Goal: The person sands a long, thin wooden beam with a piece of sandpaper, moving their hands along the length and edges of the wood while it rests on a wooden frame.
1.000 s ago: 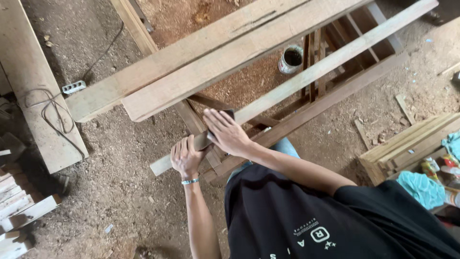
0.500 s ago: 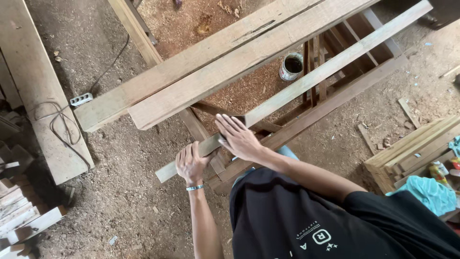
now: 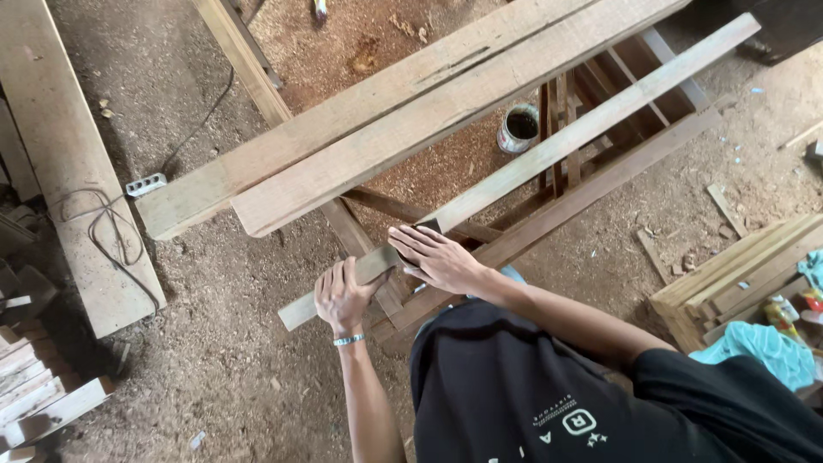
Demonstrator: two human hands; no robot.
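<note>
Head view: a long wooden strip (image 3: 549, 146) is gripped near its end by the left hand (image 3: 343, 296); the right hand (image 3: 437, 257) is pressed flat, fingers spread, partly hiding it.

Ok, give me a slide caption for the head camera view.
Left hand grips the near end of a long wooden slat while the right hand lies flat on it, above a sawdust-covered floor.

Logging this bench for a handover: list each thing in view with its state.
Long slat: lying diagonally, near end held.
Left hand: wrapped around the slat's end.
Right hand: flat, fingers spread, on the slat.
Two planks: lying side by side.
Tin can: upright, open.
</note>
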